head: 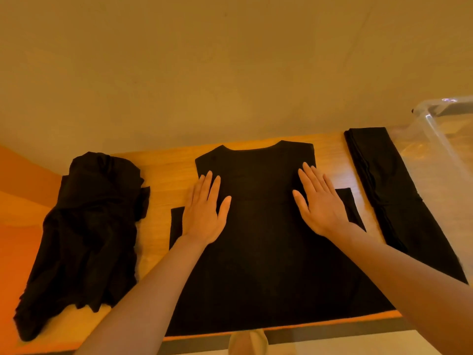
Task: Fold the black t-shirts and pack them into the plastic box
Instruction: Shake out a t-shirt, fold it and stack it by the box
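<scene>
A black t-shirt [266,252] lies spread flat on the wooden table [163,170], collar toward the wall, its sleeves folded inward. My left hand [204,211] rests flat on its left side with straight fingers. On the shirt's right side lies my right hand [320,201], flat with the fingers spread. A crumpled pile of black t-shirts [87,231] sits at the left. A folded black t-shirt [394,196] lies as a long strip at the right. The clear plastic box [440,139] stands at the far right, partly cut off.
A plain beige wall [230,60] rises right behind the table. The table's front edge [281,329] runs just below the shirt's hem. An orange surface [15,188] shows at the left.
</scene>
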